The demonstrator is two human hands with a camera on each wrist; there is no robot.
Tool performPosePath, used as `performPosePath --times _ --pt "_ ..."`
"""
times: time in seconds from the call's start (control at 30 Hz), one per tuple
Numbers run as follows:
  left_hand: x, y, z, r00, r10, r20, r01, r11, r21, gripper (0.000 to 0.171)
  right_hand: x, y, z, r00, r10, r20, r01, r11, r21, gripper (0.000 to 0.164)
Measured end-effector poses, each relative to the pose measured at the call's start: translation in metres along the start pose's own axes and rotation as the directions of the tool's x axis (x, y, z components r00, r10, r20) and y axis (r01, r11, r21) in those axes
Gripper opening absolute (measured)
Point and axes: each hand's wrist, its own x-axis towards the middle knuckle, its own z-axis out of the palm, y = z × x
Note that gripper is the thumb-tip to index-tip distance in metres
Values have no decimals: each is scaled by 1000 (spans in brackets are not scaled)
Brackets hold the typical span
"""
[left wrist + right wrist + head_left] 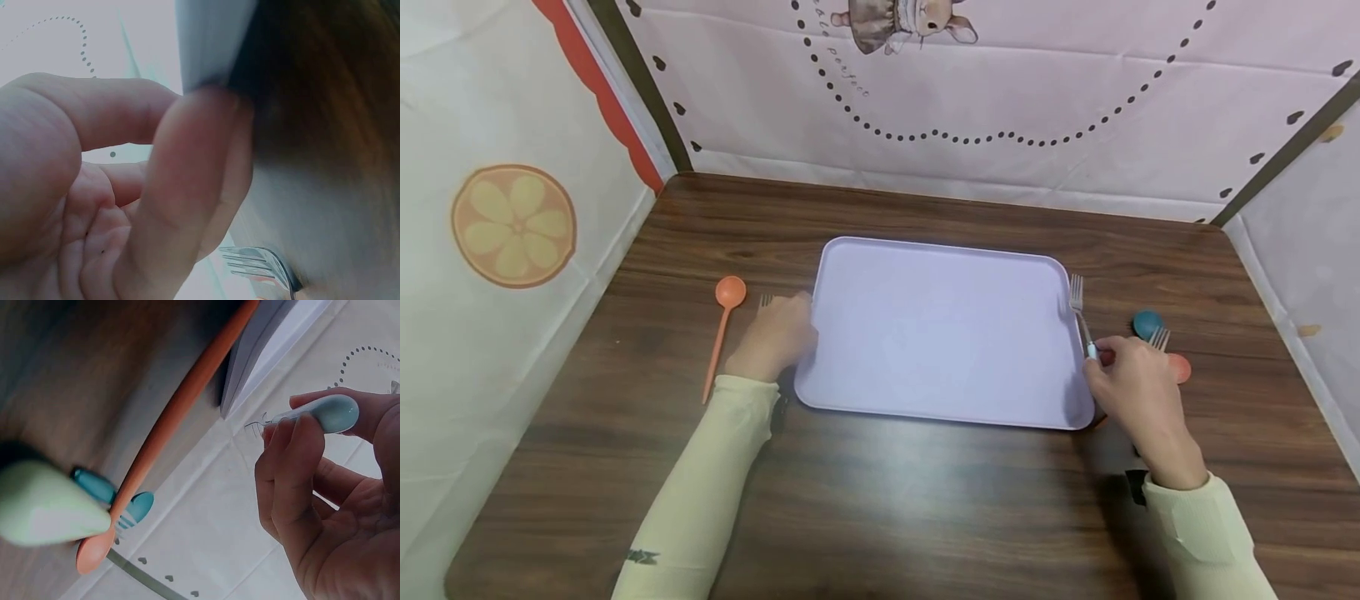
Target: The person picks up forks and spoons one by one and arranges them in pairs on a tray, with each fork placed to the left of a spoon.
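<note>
A pale lilac rectangular tray (940, 333) lies on the wooden table. At its left edge, my left hand (778, 333) has thumb and fingers bent round the rim; the left wrist view shows the tray's edge (212, 44) meeting the fingertips. My right hand (1138, 387) pinches a fork (1077, 292) by its light blue handle (340, 414), beside the tray's right edge. The fork's metal tines point away from me, close to the rim. Just beyond my left hand, another fork (765, 300) shows its tines, the rest being hidden in the head view.
An orange spoon (730, 292) lies left of my left hand. Right of my right hand are a teal spoon-like piece (1147, 323), a fork (1160, 337) and an orange spoon (1180, 367), partly covered. A pale green rounded end (50, 503) shows close up. Printed cloth (1000, 100) surrounds the table.
</note>
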Motion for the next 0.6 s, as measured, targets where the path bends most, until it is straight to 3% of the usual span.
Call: performPosePath --times 0.27,0.6 --pt "1 -1 0 1000 8 -17 -8 1000 1 22 2 -8 5 999 -37 -7 37 999 12 25" --pt "-2 0 1 1000 13 -10 -13 1000 -5 28 -1 -15 13 998 -30 54 30 999 -11 26"
